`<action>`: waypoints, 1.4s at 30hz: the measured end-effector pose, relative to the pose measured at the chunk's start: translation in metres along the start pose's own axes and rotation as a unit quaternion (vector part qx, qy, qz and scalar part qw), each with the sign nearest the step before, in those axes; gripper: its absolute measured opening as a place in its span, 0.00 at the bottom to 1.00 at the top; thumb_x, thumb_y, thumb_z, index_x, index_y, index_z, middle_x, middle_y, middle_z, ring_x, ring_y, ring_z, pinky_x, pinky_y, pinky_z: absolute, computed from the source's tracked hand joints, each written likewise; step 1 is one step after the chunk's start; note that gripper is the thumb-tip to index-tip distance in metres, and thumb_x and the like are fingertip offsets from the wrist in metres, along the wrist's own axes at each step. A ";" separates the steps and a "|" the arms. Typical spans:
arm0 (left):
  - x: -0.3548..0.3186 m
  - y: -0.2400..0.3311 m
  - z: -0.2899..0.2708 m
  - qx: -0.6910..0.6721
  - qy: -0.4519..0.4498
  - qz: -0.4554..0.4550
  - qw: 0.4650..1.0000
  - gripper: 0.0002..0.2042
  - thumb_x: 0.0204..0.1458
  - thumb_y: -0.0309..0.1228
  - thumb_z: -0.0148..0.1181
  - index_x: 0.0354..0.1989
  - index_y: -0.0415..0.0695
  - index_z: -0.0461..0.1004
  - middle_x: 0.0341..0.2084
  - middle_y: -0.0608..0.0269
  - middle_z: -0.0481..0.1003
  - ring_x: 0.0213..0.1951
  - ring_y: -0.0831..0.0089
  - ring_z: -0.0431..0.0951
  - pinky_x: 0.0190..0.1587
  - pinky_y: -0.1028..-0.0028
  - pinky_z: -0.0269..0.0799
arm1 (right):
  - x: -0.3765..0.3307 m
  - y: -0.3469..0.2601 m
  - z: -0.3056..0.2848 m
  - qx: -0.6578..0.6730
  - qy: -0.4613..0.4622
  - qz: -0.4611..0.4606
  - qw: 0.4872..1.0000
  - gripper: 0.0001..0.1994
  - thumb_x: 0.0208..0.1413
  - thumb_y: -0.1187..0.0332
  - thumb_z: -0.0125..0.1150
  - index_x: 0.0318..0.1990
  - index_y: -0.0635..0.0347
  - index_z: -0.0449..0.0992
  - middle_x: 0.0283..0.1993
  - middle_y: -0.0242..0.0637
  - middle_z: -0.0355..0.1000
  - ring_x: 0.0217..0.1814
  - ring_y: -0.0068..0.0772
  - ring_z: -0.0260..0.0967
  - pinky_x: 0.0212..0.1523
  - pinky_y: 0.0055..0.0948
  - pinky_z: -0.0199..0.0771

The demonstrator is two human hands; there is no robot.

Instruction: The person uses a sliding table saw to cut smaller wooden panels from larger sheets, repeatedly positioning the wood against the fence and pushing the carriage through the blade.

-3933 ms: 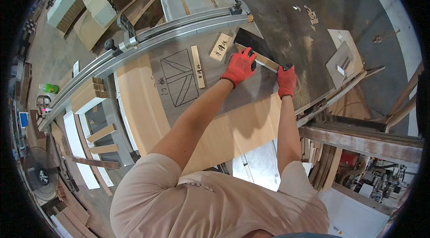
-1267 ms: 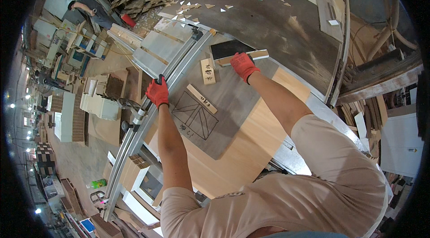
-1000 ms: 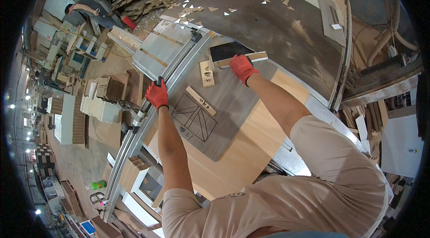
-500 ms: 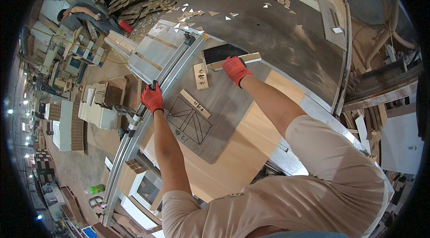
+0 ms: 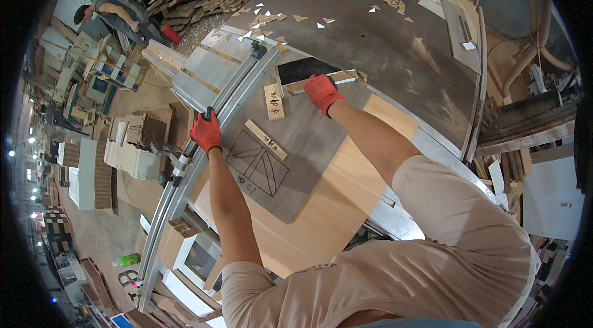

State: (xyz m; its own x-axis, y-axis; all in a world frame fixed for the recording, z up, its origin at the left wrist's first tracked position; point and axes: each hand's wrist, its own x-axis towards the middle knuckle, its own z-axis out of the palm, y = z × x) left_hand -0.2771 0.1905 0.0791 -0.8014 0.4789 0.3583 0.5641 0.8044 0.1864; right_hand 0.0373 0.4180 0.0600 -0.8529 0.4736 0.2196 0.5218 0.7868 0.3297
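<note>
The two hands are set well apart, each in a red glove and each closed on something different: the left hand (image 5: 206, 131) on the long metal rail (image 5: 247, 78), the right hand (image 5: 322, 94) on a narrow wooden strip (image 5: 347, 78). The strip lies under and to the right of the right hand's fingers, along the near side of a black panel (image 5: 304, 71); that hand seems to press it there so it cannot slip or turn. The left hand's grip probably steadies the rail, or the person leaning over it. Between the hands, on a grey board (image 5: 327, 136) with a line drawing (image 5: 259, 164), lie a lettered block (image 5: 275, 103) and a lettered stick (image 5: 265, 139), perhaps left face up so their writing can be read. Beyond the right hand, small offcuts (image 5: 269, 18) litter the dark counter (image 5: 383, 50), seemingly pushed aside to leave room near the strip
</note>
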 end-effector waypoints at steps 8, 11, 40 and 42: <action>-0.002 0.005 0.002 0.002 0.034 0.012 0.999 0.28 0.54 0.58 0.52 0.48 0.44 0.78 0.45 0.53 0.78 0.49 0.53 0.76 0.54 0.55 0.65 | 0.000 0.004 0.010 0.006 0.007 -0.005 1.000 0.08 0.51 0.69 0.54 0.33 0.57 0.80 0.33 0.45 0.78 0.36 0.40 0.78 0.33 0.38 0.73; -0.001 0.002 0.006 0.000 0.038 0.025 0.999 0.28 0.53 0.58 0.53 0.46 0.44 0.78 0.42 0.52 0.79 0.48 0.53 0.77 0.53 0.55 0.66 | 0.003 0.005 0.019 0.026 0.024 0.005 0.999 0.08 0.50 0.69 0.55 0.31 0.56 0.82 0.35 0.45 0.79 0.36 0.42 0.78 0.32 0.39 0.74; 0.004 -0.018 0.019 0.014 -0.017 0.028 0.999 0.27 0.50 0.59 0.56 0.46 0.48 0.77 0.43 0.55 0.77 0.49 0.55 0.74 0.51 0.55 0.64 | -0.002 0.005 0.004 0.144 0.012 0.026 0.989 0.08 0.51 0.69 0.53 0.31 0.57 0.80 0.39 0.48 0.74 0.42 0.49 0.73 0.43 0.44 0.74; -0.002 -0.012 0.014 -0.006 -0.009 0.040 0.999 0.27 0.51 0.58 0.57 0.47 0.47 0.77 0.43 0.53 0.76 0.50 0.54 0.73 0.54 0.55 0.63 | -0.006 -0.004 0.000 0.060 -0.037 0.065 0.995 0.08 0.51 0.69 0.54 0.32 0.56 0.80 0.39 0.47 0.73 0.42 0.47 0.73 0.41 0.41 0.75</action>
State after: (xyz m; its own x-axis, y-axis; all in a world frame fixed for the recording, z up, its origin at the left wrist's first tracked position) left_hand -0.2849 0.1848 0.0633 -0.7572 0.5477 0.3559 0.6285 0.7593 0.1685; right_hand 0.0400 0.4118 0.0576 -0.7800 0.5985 0.1827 0.6253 0.7570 0.1894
